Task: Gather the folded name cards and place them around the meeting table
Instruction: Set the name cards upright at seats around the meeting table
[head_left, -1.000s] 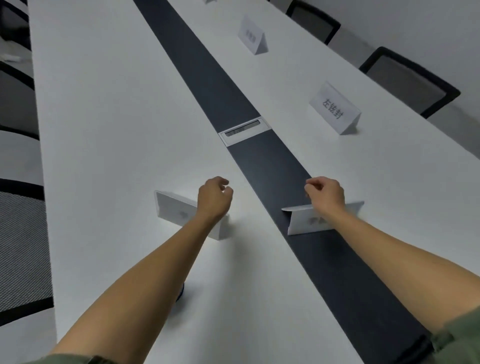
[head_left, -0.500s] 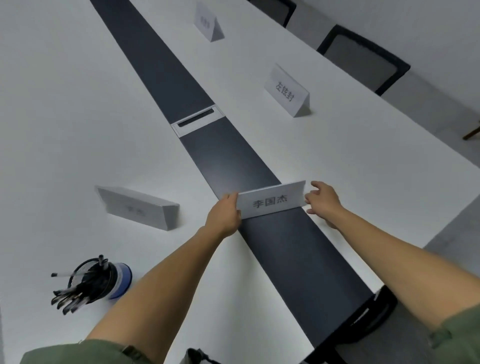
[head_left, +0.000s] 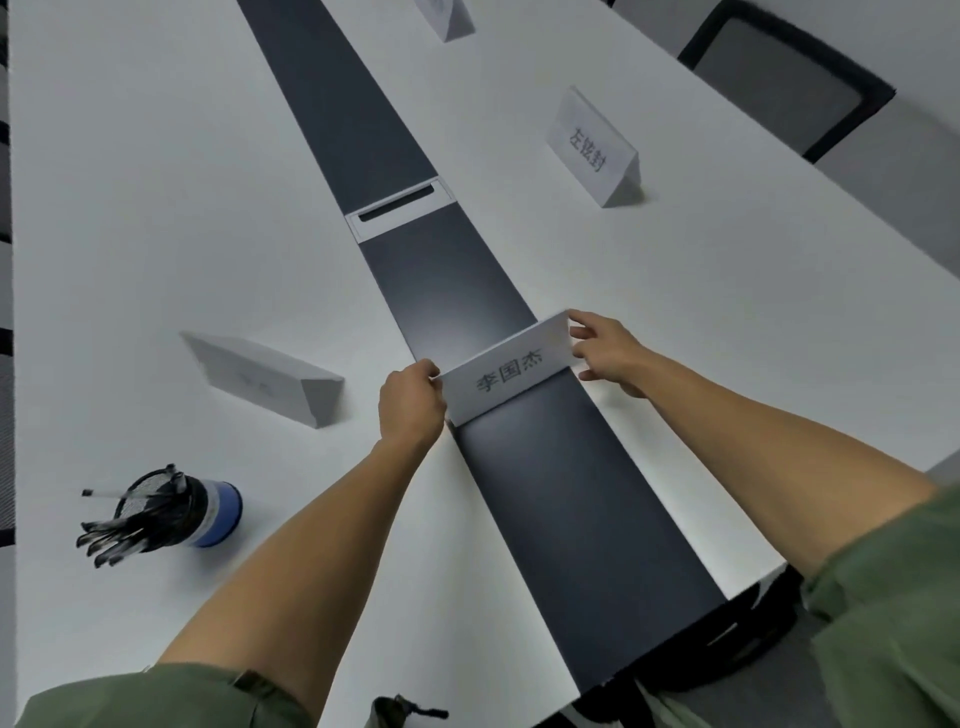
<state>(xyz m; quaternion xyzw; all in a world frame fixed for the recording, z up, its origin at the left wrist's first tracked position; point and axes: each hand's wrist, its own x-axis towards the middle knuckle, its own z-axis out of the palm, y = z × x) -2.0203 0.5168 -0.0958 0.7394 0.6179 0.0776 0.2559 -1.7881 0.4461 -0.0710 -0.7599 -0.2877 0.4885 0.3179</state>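
Held card: the held name card (head_left: 506, 376) is a folded white tent with its printed face turned toward the person. It sits over the dark centre strip (head_left: 441, 275) of the surface (head_left: 156, 208), closer to the near edge than to the far end. I cannot tell whether its lower edge rests on the strip or hangs just above it.
Long axis: it runs crosswise over the strip, roughly along the near edge, with the right end angled a little farther away.
Left grip: the left grip (head_left: 410, 408) pinches the card's left end with its fingers curled round it.
Right grip: the right grip (head_left: 605, 351) pinches the right end, thumb and fingertips on the upper corner.
Nearer hand: neither, since the card spans the gap between the two grips, one at each end.
Other cards: one placed card (head_left: 260, 376) stands on the left half, well apart from the strip. A second card (head_left: 592, 148) stands toward the right long edge, in front of a chair (head_left: 779, 78). A third card (head_left: 447, 18) stands farther along that side.
Also there: a pen holder (head_left: 176, 512) near the near-left corner and a cable hatch (head_left: 400, 208) set in the strip.
Likely step: squaring this card and setting it down, probably for the seat at the near edge, since its axis already lies parallel to that edge.
Risk: uneven pressure from the two ends could flatten the fold.
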